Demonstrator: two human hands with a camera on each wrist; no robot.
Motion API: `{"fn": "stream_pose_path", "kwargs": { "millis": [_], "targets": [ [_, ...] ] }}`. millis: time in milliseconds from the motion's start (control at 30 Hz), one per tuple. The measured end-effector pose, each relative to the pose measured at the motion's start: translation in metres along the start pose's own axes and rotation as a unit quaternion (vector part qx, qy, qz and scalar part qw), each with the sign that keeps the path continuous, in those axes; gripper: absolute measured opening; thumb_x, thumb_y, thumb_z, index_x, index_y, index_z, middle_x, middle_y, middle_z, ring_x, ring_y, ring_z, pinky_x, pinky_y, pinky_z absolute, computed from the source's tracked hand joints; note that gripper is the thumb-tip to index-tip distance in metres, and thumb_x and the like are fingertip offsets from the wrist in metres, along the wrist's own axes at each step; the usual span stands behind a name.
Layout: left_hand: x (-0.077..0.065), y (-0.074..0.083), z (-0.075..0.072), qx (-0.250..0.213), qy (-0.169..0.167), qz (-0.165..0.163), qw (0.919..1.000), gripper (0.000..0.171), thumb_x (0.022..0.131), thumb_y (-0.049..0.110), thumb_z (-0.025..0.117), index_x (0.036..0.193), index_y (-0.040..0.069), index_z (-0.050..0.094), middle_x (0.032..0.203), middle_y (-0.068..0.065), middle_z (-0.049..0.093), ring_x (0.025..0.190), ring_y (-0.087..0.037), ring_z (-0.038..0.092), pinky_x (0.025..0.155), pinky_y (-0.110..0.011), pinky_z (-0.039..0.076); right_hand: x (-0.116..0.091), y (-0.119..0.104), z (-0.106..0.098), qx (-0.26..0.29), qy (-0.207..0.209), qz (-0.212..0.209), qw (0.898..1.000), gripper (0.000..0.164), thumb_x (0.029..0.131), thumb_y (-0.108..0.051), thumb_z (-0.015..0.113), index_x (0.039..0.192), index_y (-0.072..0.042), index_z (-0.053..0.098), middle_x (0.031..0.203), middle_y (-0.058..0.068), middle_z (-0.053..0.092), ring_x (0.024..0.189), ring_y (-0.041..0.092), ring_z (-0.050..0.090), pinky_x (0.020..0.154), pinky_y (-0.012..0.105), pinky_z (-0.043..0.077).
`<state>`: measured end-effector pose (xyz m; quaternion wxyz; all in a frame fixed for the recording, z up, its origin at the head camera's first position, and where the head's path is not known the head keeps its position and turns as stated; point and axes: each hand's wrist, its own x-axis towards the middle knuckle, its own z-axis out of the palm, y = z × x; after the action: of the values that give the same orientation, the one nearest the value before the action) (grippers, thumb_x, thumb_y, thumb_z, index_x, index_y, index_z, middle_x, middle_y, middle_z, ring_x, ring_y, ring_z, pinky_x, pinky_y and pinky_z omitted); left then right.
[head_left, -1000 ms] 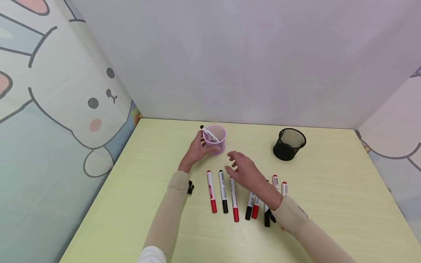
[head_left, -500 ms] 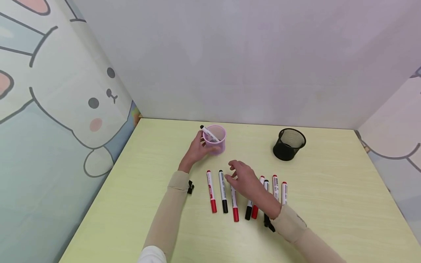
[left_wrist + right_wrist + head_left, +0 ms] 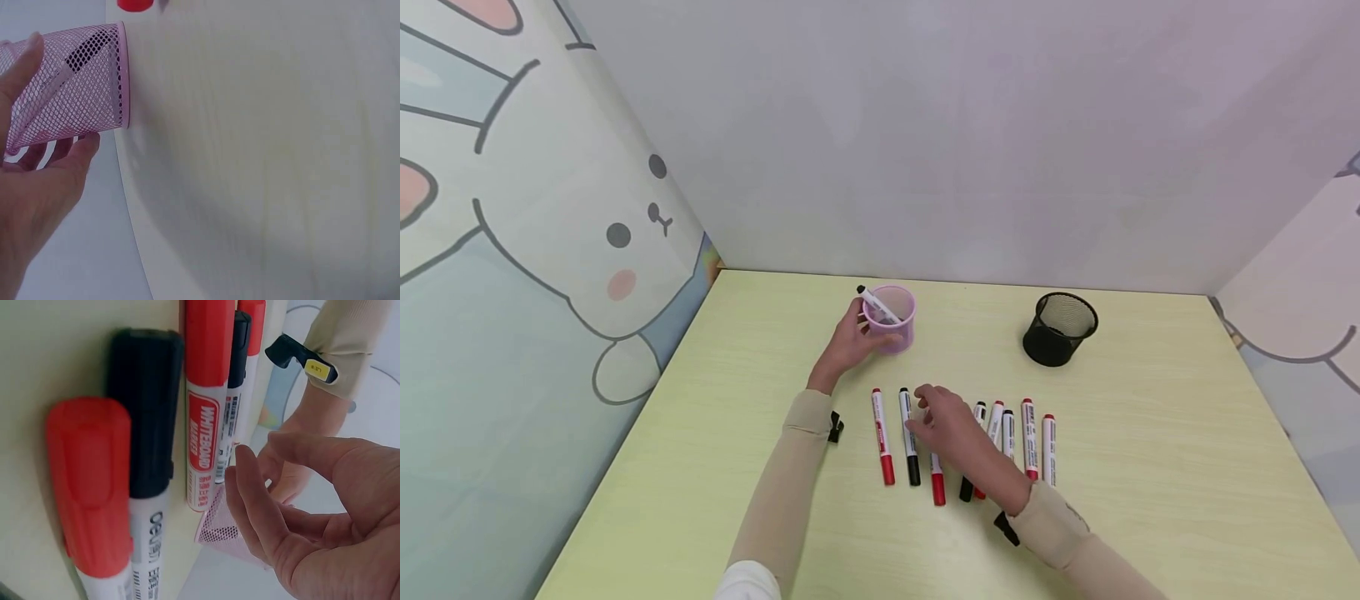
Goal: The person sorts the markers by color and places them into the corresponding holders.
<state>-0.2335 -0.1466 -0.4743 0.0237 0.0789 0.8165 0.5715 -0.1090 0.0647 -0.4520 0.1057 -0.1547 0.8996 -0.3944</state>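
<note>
My left hand (image 3: 848, 346) grips the side of a pink mesh pen cup (image 3: 906, 332), which stands upright. One black-tipped whiteboard marker (image 3: 878, 305) leans inside; in the left wrist view it shows through the mesh (image 3: 75, 87). Over the row of markers hovers my right hand (image 3: 951, 427), thumb and fingers bent loosely and apart, holding nothing. Its fingertips are nearest a black-capped marker (image 3: 912, 454) and a red-capped marker (image 3: 937, 489), partly hidden under the hand. In the right wrist view, a red whiteboard marker (image 3: 203, 431) lies just beyond the fingers.
Another red-capped marker (image 3: 882, 437) lies at the row's left end. Several red and black markers lie to the right, including one at the far right (image 3: 1048, 450), some partly covered by the forearm. A black mesh pen cup (image 3: 1049, 343) stands at the back right of the table (image 3: 1187, 433).
My right hand has come down toward the person, away from the pink cup, and slightly left over the markers. The left hand and the cup have stayed in place.
</note>
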Motion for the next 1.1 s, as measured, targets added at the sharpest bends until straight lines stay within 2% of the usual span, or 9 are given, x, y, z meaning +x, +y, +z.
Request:
{"fn": "stream_pose_path", "kwargs": {
  "millis": [400, 600, 800, 1100],
  "targets": [
    [0.001, 0.000, 0.002, 0.001, -0.002, -0.003, 1.0000, 0.082, 0.085, 0.013, 0.086, 0.150, 0.006, 0.035, 0.146, -0.018, 0.048, 0.139, -0.032, 0.046, 0.117, -0.040, 0.039, 0.000, 0.005, 0.014, -0.001, -0.010, -0.013, 1.000, 0.050, 0.090, -0.005, 0.077, 0.134, 0.007, 0.056, 0.108, 0.015, 0.064, 0.084, 0.020, 0.065, 0.066, 0.031, 0.058],
    [0.002, 0.000, 0.002, 0.006, -0.001, -0.004, 1.0000, 0.081, 0.086, 0.013, 0.085, 0.150, 0.006, 0.034, 0.146, -0.017, 0.047, 0.139, -0.032, 0.046, 0.117, -0.040, 0.040, 0.002, 0.005, 0.016, -0.019, -0.018, -0.010, 1.000, 0.053, 0.089, -0.004, 0.078, 0.136, 0.007, 0.055, 0.113, 0.016, 0.064, 0.082, 0.019, 0.063, 0.064, 0.028, 0.057],
    [0.002, -0.001, 0.003, 0.009, -0.001, -0.010, 0.9999, 0.083, 0.086, 0.013, 0.085, 0.151, 0.006, 0.033, 0.147, -0.018, 0.046, 0.140, -0.032, 0.046, 0.118, -0.039, 0.039, 0.004, 0.004, 0.021, -0.046, -0.025, -0.011, 0.999, 0.054, 0.088, -0.006, 0.080, 0.135, 0.007, 0.056, 0.114, 0.017, 0.062, 0.079, 0.018, 0.058, 0.065, 0.029, 0.055],
    [0.003, -0.003, 0.003, 0.003, -0.001, 0.003, 1.0000, 0.083, 0.086, 0.013, 0.085, 0.151, 0.006, 0.034, 0.147, -0.018, 0.047, 0.139, -0.032, 0.046, 0.117, -0.040, 0.040, 0.007, 0.002, 0.025, -0.071, -0.022, -0.037, 0.997, 0.050, 0.086, -0.005, 0.081, 0.128, 0.010, 0.059, 0.108, 0.018, 0.062, 0.079, 0.020, 0.056, 0.068, 0.035, 0.054]
  ]
}}
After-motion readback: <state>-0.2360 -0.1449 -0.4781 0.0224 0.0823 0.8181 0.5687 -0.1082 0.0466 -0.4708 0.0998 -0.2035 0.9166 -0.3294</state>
